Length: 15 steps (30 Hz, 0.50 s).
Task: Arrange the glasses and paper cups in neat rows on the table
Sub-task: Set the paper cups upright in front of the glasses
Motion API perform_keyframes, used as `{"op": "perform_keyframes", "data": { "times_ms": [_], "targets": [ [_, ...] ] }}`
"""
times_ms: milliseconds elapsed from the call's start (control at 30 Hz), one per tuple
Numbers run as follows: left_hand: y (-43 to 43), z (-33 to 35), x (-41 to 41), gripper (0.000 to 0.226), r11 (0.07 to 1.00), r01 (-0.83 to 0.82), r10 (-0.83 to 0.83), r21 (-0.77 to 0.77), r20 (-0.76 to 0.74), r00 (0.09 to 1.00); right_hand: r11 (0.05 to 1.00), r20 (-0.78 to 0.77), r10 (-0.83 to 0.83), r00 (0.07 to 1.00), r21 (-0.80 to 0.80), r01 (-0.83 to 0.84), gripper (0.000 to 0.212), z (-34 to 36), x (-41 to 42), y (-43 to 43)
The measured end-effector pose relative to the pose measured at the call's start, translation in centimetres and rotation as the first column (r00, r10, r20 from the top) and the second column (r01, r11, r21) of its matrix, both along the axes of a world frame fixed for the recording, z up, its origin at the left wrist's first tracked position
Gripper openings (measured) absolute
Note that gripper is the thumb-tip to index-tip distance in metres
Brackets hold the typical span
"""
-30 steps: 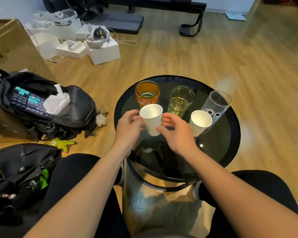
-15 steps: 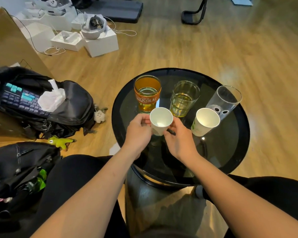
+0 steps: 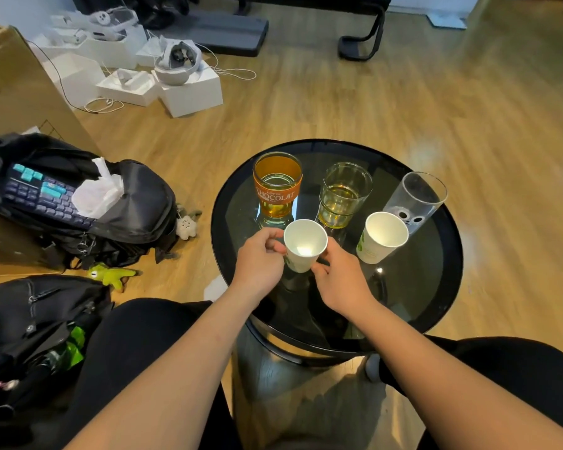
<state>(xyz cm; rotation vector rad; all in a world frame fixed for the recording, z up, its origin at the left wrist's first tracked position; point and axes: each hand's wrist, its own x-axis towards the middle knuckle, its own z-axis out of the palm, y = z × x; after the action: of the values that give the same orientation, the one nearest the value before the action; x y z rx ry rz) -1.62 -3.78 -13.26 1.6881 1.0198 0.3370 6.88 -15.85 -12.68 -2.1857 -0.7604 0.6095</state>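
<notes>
A: Why are both hands on one paper cup (image 3: pixel 304 246)?

B: It's light and tips easily, I'd guess. The left hand (image 3: pixel 259 266) has its fingers (image 3: pixel 275 246) closed on the cup's left wall and the right hand (image 3: pixel 340 282) presses on the right, steadying it on the round glass desk (image 3: pixel 436 287).

A: Where does it sit?

B: In the near row, just before the gap between the orange glass (image 3: pixel 277 188) and the green-tinted glass (image 3: pixel 343 194). The second paper cup (image 3: pixel 382 241) stands to its right, in front of the clear tall glass (image 3: pixel 415 199).

A: So two rows?

B: Seemingly: three glasses behind, cups in front.
</notes>
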Motion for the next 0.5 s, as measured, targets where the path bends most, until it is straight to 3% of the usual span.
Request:
{"op": "perform_keyframes", "data": {
  "times_ms": [200,400,500],
  "targets": [
    [0.4,0.5,-0.2,0.041,0.996,-0.087,0.087,0.031,0.010,0.996,1.000,-0.029,-0.007,1.000,-0.026,0.006,0.066,0.5,0.3,-0.7],
    [1.9,2.5,0.1,0.043,0.981,-0.190,0.181,0.044,0.156,0.971,0.991,-0.047,-0.077,0.996,0.110,0.082,0.064,2.8,1.3,-1.9],
    [2.7,3.1,0.4,0.048,0.975,-0.218,0.202,0.050,0.221,0.954,0.975,0.017,-0.076,0.997,0.210,0.071,0.058,4.6,2.0,-2.2]
  ]
}}
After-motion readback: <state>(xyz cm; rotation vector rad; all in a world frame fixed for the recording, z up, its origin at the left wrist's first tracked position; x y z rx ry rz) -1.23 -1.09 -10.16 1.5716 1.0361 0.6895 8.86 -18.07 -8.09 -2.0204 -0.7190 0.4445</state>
